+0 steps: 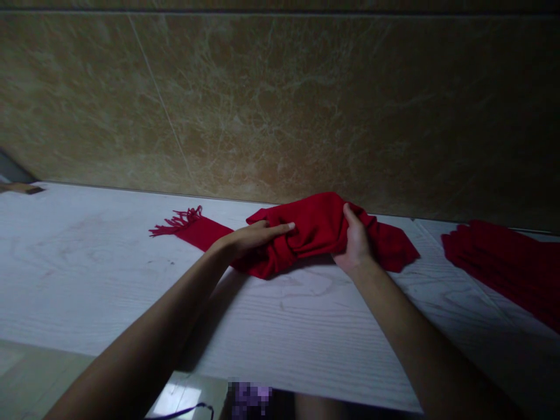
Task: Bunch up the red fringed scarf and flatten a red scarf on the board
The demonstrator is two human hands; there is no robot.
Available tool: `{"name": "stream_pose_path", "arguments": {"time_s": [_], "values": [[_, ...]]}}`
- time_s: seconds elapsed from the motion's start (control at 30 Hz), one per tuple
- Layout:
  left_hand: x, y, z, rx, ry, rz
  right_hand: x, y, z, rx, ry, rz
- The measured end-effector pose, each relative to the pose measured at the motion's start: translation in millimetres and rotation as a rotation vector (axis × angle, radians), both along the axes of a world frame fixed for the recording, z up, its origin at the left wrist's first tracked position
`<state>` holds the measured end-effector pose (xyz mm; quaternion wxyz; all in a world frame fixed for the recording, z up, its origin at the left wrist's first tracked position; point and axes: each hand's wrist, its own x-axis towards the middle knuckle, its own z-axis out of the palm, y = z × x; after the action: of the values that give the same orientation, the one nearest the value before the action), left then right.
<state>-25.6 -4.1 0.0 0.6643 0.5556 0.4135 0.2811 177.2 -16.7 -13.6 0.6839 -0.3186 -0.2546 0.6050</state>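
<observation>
A red fringed scarf (312, 224), bunched in the middle, lies partly raised over a whitish wood-grain table (301, 326). Its tasselled end points left on the tabletop, and a folded part spreads out to the right. My left hand (258, 238) grips the bunched cloth from the left, thumb on top and the other fingers hidden by the fabric. On the right side of the bunch, my right hand (355, 242) holds the scarf with its thumb over the upper face. Its fingers are out of sight under the cloth.
More red cloth (507, 265) lies in a folded pile at the table's right. A marbled tan wall (262, 105) rises directly behind the table. At the far left back sits a small brown wooden piece (21, 188). Pale floor tiles (39, 373) show below the front edge.
</observation>
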Motion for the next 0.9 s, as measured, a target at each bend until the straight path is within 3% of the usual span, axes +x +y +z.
{"name": "stream_pose_path", "arguments": {"time_s": [0.1, 0.17, 0.33, 0.43, 0.57, 0.73, 0.83, 0.9], "values": [[-2, -4, 4.2, 0.096, 0.157, -0.087, 1, 0, -1.5, 0.047, -0.023, 0.038], [-1, -7, 6.4, 0.132, 0.144, -0.103, 2, 0, -1.6, 0.068, -0.034, 0.028], [4, -6, 9.2, -0.034, -0.311, -0.048, 6, -1, 2.4, 0.075, -0.059, 0.034], [1, -3, 14.1, -0.16, -0.511, -0.003, 4, -6, 5.3, 0.086, -0.131, 0.186], [-5, -1, 18.8, -0.22, -0.624, 0.059, -3, -15, 7.0, 0.108, -0.198, 0.371], [-4, -6, 16.4, -0.165, -0.605, 0.068, -9, -19, 0.2, 0.117, -0.252, 0.519], [2, -9, 12.4, -0.088, -0.53, 0.054, -11, -21, -6.3, 0.064, -0.298, 0.511], [6, -8, 8.3, 0.0, -0.472, 0.118, -13, -22, -9.9, 0.033, -0.349, 0.471]]}}
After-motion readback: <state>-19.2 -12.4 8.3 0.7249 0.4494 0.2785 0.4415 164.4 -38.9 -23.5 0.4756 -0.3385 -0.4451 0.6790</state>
